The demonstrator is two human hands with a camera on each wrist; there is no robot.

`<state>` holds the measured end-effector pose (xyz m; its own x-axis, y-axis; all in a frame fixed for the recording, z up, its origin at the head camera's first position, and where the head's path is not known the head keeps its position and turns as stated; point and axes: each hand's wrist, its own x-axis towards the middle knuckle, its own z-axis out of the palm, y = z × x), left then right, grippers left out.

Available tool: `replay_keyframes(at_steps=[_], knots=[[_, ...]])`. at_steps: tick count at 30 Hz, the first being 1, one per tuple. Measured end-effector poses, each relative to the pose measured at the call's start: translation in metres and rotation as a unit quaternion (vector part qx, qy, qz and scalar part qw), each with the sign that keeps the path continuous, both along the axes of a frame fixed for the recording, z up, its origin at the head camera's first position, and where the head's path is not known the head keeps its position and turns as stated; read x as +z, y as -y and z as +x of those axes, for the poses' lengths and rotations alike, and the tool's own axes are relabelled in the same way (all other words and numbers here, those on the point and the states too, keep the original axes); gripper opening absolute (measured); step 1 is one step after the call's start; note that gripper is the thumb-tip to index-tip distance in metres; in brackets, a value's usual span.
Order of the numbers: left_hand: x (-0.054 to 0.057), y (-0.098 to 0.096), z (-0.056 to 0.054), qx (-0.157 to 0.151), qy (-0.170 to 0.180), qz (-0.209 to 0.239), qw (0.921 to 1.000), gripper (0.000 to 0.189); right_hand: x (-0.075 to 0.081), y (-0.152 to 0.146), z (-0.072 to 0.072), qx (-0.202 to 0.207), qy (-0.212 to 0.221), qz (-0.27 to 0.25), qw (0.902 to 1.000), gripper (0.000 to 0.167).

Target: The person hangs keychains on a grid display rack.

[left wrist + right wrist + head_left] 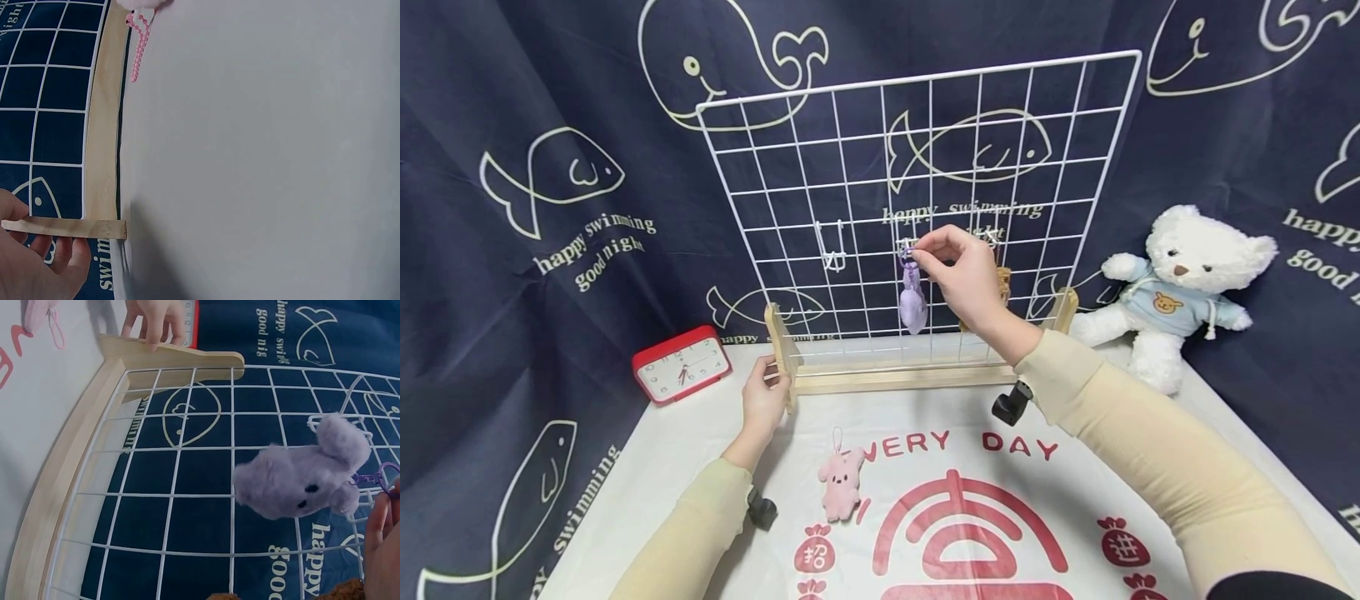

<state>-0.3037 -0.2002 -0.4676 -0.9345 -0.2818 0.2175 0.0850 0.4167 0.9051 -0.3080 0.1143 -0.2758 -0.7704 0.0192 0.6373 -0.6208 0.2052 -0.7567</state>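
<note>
My right hand (962, 275) pinches the purple ring of a lilac plush keychain (913, 308) in front of a white wire grid (925, 79). In the right wrist view the plush (294, 481) dangles from that ring, with dark eyes showing. A metal hook is right by the ring; whether the ring is on it I cannot tell. My left hand (763, 400) grips the left end piece of the wooden stand (895, 380), thumb on one side and fingers on the other in the left wrist view.
An unused white hook (833, 258) hangs on the grid's left. Brown plush (1004, 285) hangs partly behind my right hand. A pink plush keychain (841, 487) lies on the white tabletop. A red clock (681, 367) stands left, a white teddy bear (1187, 283) right.
</note>
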Motion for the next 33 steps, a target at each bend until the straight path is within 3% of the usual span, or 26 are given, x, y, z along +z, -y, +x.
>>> replay_keyframes(at_steps=[17, 33], knots=[[0.002, 0.0, 0.001, -0.001, 0.001, -0.001, 1.0, 0.041, -0.003, 0.001, -0.017, -0.051, -0.011, 0.051, 0.9973, 0.003], [0.001, -0.001, 0.001, -0.001, -0.008, 0.004, 1.0, 0.039, -0.003, 0.005, -0.022, -0.073, -0.005, 0.042, 0.9964, 0.009]])
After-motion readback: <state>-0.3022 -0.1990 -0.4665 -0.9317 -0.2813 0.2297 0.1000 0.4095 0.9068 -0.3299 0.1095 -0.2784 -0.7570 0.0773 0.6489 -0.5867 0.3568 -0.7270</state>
